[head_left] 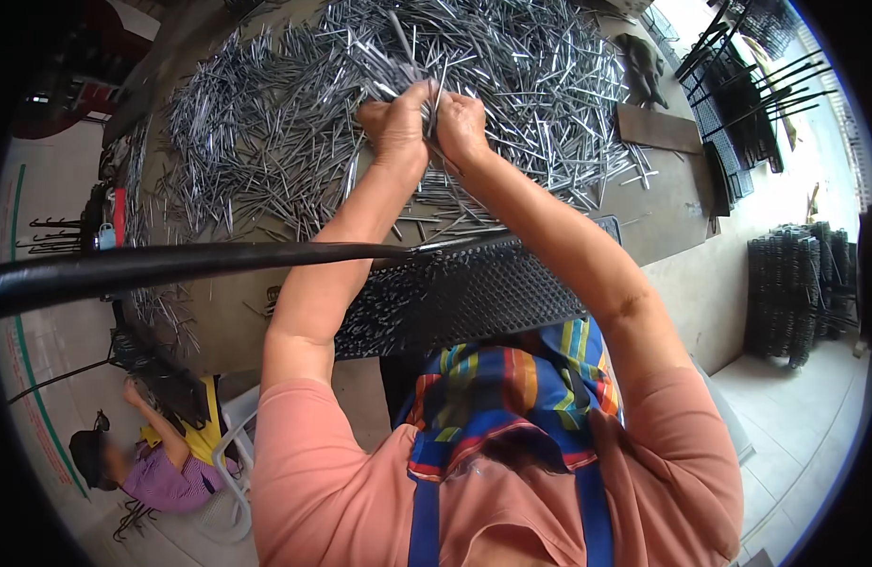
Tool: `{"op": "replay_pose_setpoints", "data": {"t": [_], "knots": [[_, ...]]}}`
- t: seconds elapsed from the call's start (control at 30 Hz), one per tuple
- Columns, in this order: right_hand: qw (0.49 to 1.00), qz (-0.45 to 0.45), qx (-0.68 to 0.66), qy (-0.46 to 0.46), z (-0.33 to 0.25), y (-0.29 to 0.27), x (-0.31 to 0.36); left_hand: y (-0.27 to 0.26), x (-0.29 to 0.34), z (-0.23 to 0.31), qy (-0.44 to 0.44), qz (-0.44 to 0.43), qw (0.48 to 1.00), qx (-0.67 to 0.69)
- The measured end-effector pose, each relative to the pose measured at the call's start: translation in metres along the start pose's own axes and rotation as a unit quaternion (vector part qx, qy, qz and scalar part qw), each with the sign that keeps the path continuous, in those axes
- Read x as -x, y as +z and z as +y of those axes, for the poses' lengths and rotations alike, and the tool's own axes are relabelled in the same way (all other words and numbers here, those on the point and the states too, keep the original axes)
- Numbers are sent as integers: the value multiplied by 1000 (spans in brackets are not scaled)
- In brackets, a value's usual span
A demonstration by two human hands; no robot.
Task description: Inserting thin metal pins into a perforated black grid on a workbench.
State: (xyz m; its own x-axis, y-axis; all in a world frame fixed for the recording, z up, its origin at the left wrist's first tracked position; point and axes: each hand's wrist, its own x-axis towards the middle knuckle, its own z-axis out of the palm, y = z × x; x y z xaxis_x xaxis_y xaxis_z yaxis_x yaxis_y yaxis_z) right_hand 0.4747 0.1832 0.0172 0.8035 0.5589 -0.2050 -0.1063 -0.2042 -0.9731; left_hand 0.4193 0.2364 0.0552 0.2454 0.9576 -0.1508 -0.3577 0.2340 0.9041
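A wide heap of thin silvery metal rods [549, 94] covers the table in front of me. Close together over its middle, my left hand [395, 130] and my right hand [461, 125] are closed around a loose bunch of metal rods [387, 74]. The rods poke out past the fingers, and some are blurred by motion. My fingertips are partly hidden behind the hands and the metal. Below my forearms, a black perforated tray [512, 283] lies at the table's near edge. Small rods stand in many holes on its left part.
A long black bar [190, 272] crosses from the left above the tray. A flat brown board [658, 128] lies at the table's right. Black wire racks [786, 283] are stacked on the right floor. At lower left, a person in purple [167, 477] sits on a white chair [233, 501].
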Motion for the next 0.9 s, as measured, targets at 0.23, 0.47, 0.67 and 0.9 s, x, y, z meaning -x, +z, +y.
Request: {"op": "replay_pose_setpoints", "data": {"t": [0.23,0.47,0.67,0.9], "knots": [[966,-11,-155,208,-2,-27,-2,5,-9,20,-53,-15,987,152],[936,40,-316,148,-37,8,10,9,13,15,-73,-80,984,138],[988,-102,-39,114,-10,-47,22,-45,-7,21,-43,-128,985,-106],[991,-57,52,-111,-33,-133,96,-251,-66,88,14,-18,986,-166]]}}
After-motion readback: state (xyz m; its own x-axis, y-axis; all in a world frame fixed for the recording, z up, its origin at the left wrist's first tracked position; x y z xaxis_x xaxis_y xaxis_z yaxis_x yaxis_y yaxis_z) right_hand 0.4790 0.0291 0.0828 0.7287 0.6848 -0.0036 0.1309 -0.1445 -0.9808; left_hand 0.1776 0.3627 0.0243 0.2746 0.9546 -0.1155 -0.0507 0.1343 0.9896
